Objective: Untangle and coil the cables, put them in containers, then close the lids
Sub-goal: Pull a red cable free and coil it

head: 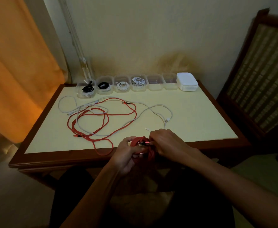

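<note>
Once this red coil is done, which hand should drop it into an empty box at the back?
Probably the right hand: the empty boxes stand toward the right, beside the lid stack. The left hand grips the red coil.

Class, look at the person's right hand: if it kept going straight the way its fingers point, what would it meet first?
Probably the left hand, which holds the same red coil that the right hand pinches; depth is unclear.
</note>
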`<state>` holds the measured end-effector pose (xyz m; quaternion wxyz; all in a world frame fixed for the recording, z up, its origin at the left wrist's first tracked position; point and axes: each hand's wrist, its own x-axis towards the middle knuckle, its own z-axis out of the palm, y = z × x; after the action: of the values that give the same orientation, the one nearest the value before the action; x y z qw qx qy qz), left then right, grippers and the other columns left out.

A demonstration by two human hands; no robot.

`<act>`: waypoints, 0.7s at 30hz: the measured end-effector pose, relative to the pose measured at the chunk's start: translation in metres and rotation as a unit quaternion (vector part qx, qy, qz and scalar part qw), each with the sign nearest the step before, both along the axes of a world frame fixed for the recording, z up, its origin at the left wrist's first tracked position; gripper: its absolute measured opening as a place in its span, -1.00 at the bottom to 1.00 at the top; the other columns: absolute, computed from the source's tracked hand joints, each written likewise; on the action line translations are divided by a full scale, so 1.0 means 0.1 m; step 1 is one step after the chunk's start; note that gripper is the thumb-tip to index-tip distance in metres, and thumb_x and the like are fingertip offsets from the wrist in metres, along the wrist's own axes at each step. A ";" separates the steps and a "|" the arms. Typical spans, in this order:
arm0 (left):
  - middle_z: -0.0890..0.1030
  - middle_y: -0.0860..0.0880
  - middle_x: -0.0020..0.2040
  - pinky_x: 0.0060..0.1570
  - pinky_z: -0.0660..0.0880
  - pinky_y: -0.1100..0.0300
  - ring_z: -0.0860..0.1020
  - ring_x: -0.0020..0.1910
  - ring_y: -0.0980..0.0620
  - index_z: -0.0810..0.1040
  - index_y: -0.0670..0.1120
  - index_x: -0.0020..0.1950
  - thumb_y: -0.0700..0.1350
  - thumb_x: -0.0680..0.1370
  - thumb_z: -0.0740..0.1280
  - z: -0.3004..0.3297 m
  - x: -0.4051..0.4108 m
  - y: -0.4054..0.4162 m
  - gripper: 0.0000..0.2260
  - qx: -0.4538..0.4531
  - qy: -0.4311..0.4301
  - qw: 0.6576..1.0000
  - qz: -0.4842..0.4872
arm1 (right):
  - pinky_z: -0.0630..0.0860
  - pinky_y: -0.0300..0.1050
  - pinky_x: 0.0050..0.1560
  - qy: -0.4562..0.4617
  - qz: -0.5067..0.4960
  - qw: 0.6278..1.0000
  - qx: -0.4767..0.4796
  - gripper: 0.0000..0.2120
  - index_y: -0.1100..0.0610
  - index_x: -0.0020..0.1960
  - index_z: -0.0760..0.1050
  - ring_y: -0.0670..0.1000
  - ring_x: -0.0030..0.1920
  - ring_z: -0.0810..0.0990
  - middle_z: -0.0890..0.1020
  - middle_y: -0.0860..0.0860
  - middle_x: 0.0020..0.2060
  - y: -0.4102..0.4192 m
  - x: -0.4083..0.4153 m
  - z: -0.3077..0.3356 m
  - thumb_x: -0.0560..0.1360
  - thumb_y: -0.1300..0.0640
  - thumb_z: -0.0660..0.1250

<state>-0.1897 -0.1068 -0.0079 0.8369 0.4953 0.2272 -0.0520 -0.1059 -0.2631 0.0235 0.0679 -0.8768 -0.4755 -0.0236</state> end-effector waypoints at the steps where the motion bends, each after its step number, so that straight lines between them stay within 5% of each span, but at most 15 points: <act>1: 0.58 -0.24 -0.13 -0.37 0.47 0.23 0.49 -0.42 0.05 0.38 -0.23 0.26 -0.49 0.47 0.28 0.04 -0.01 -0.01 -0.60 -0.013 -0.005 1.000 0.000 | 0.38 0.02 -0.16 -0.014 0.006 1.000 0.012 -0.85 0.23 0.09 0.47 0.19 -0.09 0.53 0.61 0.15 -0.06 0.00 -0.01 0.03 0.60 0.16 0.23; 4: 0.54 -0.23 -0.18 -0.36 0.43 0.20 0.43 -0.49 0.08 0.35 -0.24 0.31 -0.52 0.46 0.26 0.14 -0.02 -0.04 -0.55 -0.033 -0.015 0.999 0.014 | 0.29 -0.06 -0.27 -0.055 0.021 0.998 0.013 -0.75 0.26 0.10 0.52 0.23 -0.25 0.57 0.64 0.16 -0.23 -0.01 -0.03 0.14 0.43 0.25 0.42; 10: 0.50 -0.28 0.04 -0.44 0.48 0.20 0.40 -0.46 0.08 0.33 -0.25 0.35 -0.54 0.46 0.24 0.25 -0.01 0.00 -0.51 -0.028 -0.007 0.999 0.032 | 0.29 -0.10 -0.42 -0.127 0.031 0.991 -0.014 -0.70 0.22 -0.28 0.51 0.16 -0.53 0.48 0.52 0.08 -0.51 0.06 -0.15 0.20 0.17 0.18 0.62; 16: 0.48 -0.23 -0.18 -0.48 0.44 0.21 0.37 -0.55 0.11 0.36 -0.20 0.29 -0.56 0.44 0.23 0.33 -0.10 0.00 -0.51 0.017 0.003 0.999 0.029 | 0.23 -0.10 -0.39 -0.154 0.038 0.985 -0.060 -0.73 0.24 -0.12 0.55 0.19 -0.35 0.57 0.59 0.13 -0.34 0.13 -0.20 0.15 0.31 0.14 0.55; 19: 0.51 -0.22 -0.23 -0.49 0.45 0.21 0.36 -0.54 0.11 0.37 -0.22 0.28 -0.56 0.46 0.21 0.35 -0.12 0.07 -0.55 -0.008 0.006 1.000 0.029 | 0.36 -0.04 -0.24 -0.073 0.035 0.995 -0.051 -0.79 0.21 0.10 0.51 0.19 -0.06 0.58 0.62 0.14 -0.07 0.18 -0.16 0.21 0.53 0.10 0.33; 21: 0.54 -0.17 -0.35 -0.49 0.45 0.22 0.36 -0.53 0.10 0.39 -0.26 0.26 -0.56 0.47 0.19 0.33 -0.13 0.15 -0.59 -0.021 0.012 1.000 0.011 | 0.44 -0.02 -0.16 -0.003 0.031 0.999 -0.034 -0.86 0.19 0.05 0.53 0.17 -0.02 0.58 0.65 0.11 -0.07 0.17 -0.02 0.27 0.54 0.15 0.32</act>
<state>-0.2029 -0.0921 0.0250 0.8449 0.4742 0.2416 -0.0540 -0.1077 -0.2457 0.0508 0.0372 -0.8634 -0.5030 -0.0081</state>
